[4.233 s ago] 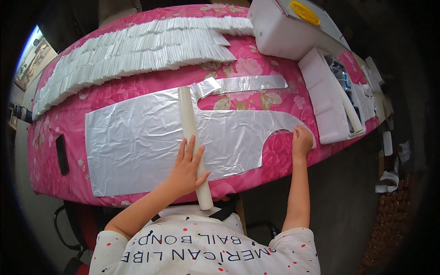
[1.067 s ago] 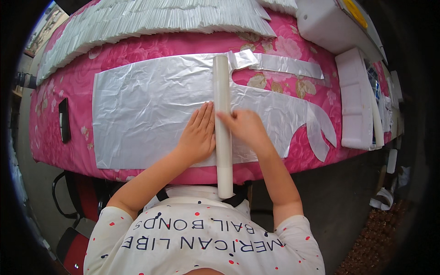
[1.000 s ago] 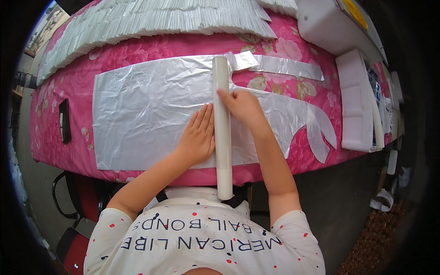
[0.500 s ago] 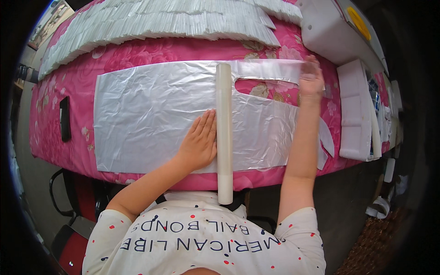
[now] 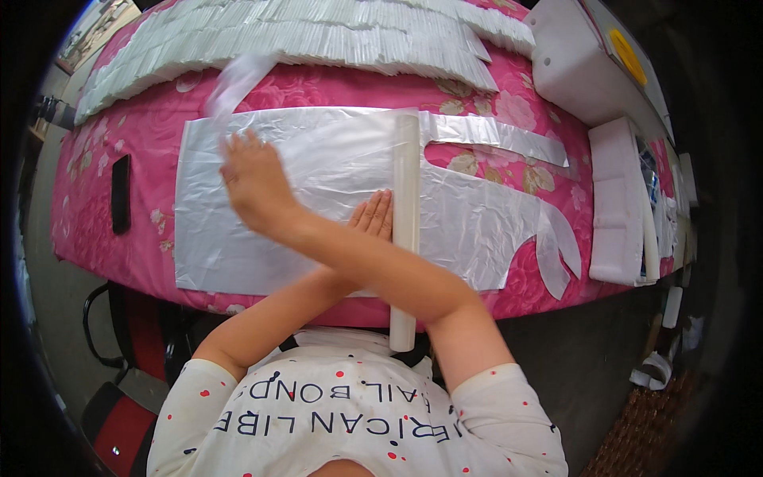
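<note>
A thin, translucent plastic apron (image 5: 469,207) lies spread out, its cut straps pointing right. Across it, front to back, rests a long pale tube (image 5: 406,199), its near end overhanging the table edge. My left hand (image 5: 373,216) lies flat on the plastic, fingers together and outstretched, against the tube's left side. Crossing over my left forearm, my right hand (image 5: 258,179) is above the left part of the apron, fingers curled around a strip of its film. That film trails from the tube side, and its loose end blurs beyond my fingers.
Stacks of folded white plastic packets (image 5: 318,40) line the far side of the pink floral tablecloth (image 5: 151,183). A black phone (image 5: 121,194) lies at left. White foam boxes (image 5: 616,207) stand at right. Red-and-black chairs (image 5: 119,425) are below the table at left.
My right hand has swept from the right end of the apron across to the left, carrying film over the tube. My left hand stays flat beside the tube.
</note>
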Demonstrator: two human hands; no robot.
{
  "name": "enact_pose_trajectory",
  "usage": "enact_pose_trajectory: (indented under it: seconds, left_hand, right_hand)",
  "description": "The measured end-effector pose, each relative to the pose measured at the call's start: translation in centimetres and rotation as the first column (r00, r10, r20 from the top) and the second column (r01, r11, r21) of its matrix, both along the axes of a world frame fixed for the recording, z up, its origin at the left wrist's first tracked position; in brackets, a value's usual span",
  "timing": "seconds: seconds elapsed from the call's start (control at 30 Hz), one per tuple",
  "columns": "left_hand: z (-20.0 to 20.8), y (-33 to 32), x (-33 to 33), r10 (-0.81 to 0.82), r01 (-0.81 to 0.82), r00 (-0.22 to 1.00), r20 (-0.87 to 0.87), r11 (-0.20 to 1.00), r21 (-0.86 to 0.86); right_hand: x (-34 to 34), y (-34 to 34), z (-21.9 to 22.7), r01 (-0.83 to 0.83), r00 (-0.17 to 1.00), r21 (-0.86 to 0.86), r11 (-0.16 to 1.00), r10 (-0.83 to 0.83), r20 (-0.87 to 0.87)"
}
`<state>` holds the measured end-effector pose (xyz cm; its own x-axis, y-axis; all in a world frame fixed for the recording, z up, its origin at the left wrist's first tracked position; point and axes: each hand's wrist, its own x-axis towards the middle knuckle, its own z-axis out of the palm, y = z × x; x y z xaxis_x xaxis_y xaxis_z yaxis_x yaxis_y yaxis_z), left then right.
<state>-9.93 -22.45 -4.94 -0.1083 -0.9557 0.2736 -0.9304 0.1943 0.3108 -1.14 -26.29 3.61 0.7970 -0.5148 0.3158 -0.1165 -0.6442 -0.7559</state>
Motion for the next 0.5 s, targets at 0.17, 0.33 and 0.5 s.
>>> enact_pose_trajectory:
  seconds: [0.17, 0.33, 0.5]
  left_hand:
    - [1.4, 0.0, -0.2, -0.03, 0.031, 0.999, -0.009, 0.994, 0.104]
    - [0.9, 0.1, 0.0, 0.028, -0.023, 0.992, -0.122, 0.999, 0.046]
    - [2.4, -0.2, 3.8, 0.066, -0.044, 0.784, -0.617, 0.998, 0.051]
  right_hand:
    - [5.0, 4.5, -6.2, -0.049, 0.964, 0.01, 0.999, 0.05, -0.261]
    - [2.5, 5.1, -2.3, -0.195, 0.907, 0.171, 0.966, 0.244, -0.344]
    - [-9.1, 1.0, 0.8, -0.171, 0.984, -0.013, 0.985, 0.172, 0.044]
